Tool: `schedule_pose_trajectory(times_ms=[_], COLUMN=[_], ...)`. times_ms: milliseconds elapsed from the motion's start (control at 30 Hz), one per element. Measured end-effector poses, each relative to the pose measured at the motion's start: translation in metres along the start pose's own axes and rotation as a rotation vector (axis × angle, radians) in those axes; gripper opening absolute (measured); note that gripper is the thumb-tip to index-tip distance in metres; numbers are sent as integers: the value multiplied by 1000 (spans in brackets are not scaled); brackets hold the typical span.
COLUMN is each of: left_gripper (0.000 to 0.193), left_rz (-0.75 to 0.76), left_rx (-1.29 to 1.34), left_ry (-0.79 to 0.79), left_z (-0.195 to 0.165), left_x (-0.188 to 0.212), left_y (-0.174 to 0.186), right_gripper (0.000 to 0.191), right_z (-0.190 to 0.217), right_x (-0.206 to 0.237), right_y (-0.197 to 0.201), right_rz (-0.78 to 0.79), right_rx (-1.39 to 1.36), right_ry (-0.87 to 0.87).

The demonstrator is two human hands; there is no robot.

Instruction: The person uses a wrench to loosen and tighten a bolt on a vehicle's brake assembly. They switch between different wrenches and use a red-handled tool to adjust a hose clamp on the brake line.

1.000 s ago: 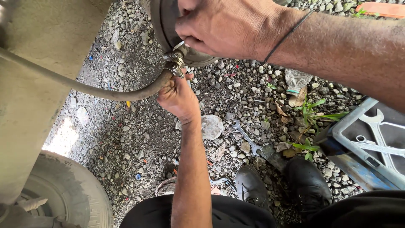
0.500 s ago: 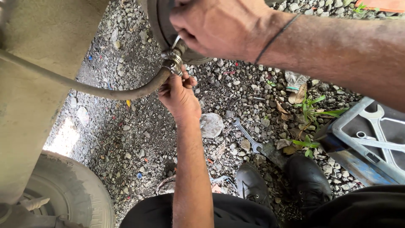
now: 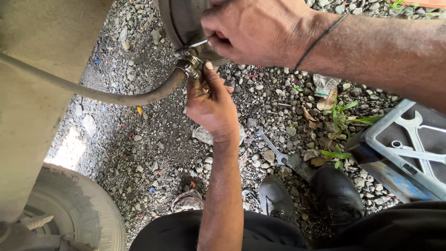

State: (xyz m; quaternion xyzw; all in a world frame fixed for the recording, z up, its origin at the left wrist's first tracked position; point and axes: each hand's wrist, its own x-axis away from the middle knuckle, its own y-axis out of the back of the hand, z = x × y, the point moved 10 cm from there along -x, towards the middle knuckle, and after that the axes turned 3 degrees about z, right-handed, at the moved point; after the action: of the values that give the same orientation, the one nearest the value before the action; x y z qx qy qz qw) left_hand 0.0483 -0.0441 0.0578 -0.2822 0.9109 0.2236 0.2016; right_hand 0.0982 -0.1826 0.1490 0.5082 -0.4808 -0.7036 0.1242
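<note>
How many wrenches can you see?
3: one wrench lies on the gravel near the shoes, and two wrenches lie in the grey tray at right. More may be hidden.

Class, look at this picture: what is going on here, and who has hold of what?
A person crouches on gravel beside a vehicle. Their left hand pinches the metal clamp where a rubber hose meets a round metal part. Their right hand grips a thin metal tool at that clamp. A spanner lies on the stones near their black shoes, a tyre is at lower left, and a tool tray sits at right.
</note>
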Motion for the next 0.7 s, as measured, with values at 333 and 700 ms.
schedule_pose_trajectory(times_ms=[333, 700], left_gripper=[28, 36], left_rz=[-161, -199], left_rx=[476, 830], left_ry=[259, 435], left_z=[11, 7], left_x=[18, 24], left_y=[-24, -31], right_gripper=[17, 18], right_z=[11, 10], right_x=[17, 37], right_y=[6, -8], right_rz=[-97, -179], right_rx=[63, -40], right_ry=[1, 23])
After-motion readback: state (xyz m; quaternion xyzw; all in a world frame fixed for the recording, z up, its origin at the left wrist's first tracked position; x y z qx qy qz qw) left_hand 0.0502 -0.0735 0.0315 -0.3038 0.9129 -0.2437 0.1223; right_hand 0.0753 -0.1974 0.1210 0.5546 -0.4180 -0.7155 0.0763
